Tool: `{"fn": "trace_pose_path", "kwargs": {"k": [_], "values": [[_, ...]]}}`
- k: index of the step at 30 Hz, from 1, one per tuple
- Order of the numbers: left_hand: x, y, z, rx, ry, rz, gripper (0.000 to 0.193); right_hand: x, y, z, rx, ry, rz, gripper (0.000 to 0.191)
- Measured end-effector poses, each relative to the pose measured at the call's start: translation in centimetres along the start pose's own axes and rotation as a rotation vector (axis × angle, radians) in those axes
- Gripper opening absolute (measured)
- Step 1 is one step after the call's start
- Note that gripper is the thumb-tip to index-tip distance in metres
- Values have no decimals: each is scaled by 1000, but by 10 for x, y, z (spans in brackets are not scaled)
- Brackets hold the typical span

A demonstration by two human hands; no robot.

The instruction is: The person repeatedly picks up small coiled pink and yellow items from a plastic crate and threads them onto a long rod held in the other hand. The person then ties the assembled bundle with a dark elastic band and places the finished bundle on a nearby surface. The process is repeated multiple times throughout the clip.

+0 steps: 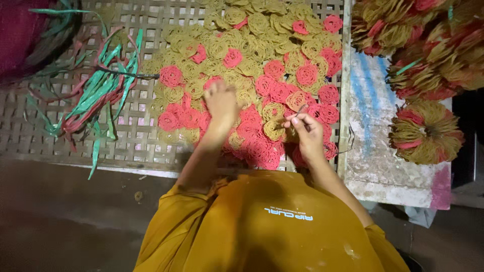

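Many flat coiled discs [252, 65], some yellow and some pink-red, lie spread over a woven bamboo tray [141, 126]. My left hand [220, 103] rests palm down on the discs near the middle of the pile, fingers bent. My right hand [306, 132] pinches a thin stick or needle [301, 110] between thumb and fingers, its tip over a yellow disc [275, 128]. Both arms reach out from mustard-yellow sleeves [262, 226].
Loose green and red plastic strips [96, 100] lie on the tray's left part. Round bundles of stacked discs [426, 132] sit on a worn white board [373, 151] at the right. A dark red bundle [20, 35] fills the top left corner. Dark floor lies below the tray.
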State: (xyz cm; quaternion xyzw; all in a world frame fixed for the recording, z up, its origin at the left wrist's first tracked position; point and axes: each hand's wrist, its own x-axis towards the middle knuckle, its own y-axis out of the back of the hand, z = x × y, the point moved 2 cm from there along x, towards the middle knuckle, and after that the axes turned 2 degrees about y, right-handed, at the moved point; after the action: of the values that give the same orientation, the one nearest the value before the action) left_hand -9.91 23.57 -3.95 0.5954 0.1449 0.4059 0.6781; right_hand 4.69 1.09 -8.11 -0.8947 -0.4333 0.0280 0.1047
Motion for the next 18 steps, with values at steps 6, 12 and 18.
{"fn": "trace_pose_path", "kwargs": {"k": [6,12,18], "values": [[-15,-38,-19,-592,222,-270,20,8,-16,1,-184,-45,-32,17],[-32,-58,-2,-1479,324,-478,42,16,-35,-11,-477,15,-118,17],[-38,-37,15,-1605,198,-452,46,17,-41,-16,-400,6,-168,20]]}}
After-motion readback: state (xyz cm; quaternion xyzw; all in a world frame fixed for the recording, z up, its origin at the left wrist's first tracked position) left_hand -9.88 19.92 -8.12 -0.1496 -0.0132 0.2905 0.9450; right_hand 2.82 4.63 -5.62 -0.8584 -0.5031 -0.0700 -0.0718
